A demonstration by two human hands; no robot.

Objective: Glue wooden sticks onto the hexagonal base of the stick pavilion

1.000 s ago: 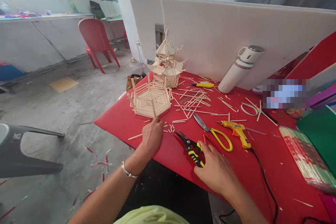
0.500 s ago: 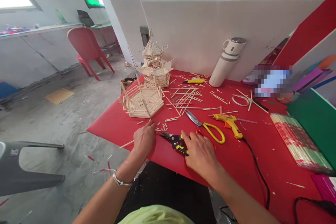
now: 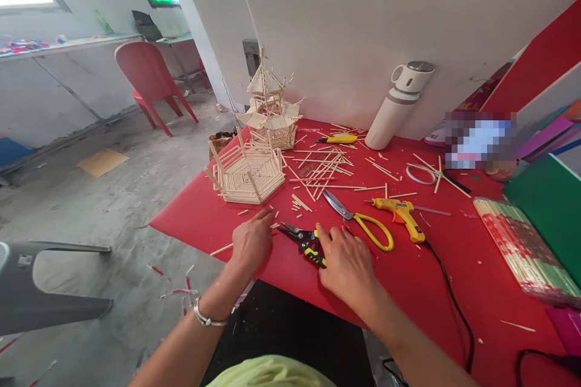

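Note:
My left hand [image 3: 252,242] rests on the red table [image 3: 408,290] with its fingers curled, fingertips among short wooden stick pieces [image 3: 299,202] just in front of a flat hexagonal stick base [image 3: 247,172]. What it pinches, if anything, I cannot make out. My right hand [image 3: 347,263] lies over the handles of black-and-yellow pliers [image 3: 304,239], fingers bent onto them. A stick pagoda model [image 3: 269,106] stands behind the hexagonal base.
Yellow-handled scissors [image 3: 363,221] and a yellow glue gun [image 3: 402,214] with a black cord lie right of the pliers. Loose sticks [image 3: 327,169], a yellow knife [image 3: 338,139], a white flask [image 3: 399,106], a stick bundle [image 3: 521,248], white foam boards behind, red chair [image 3: 147,78] left.
My right hand slid forward and left along the pliers and now covers their handles. My left hand stays by the short sticks near the hexagonal base. The view shifted slightly.

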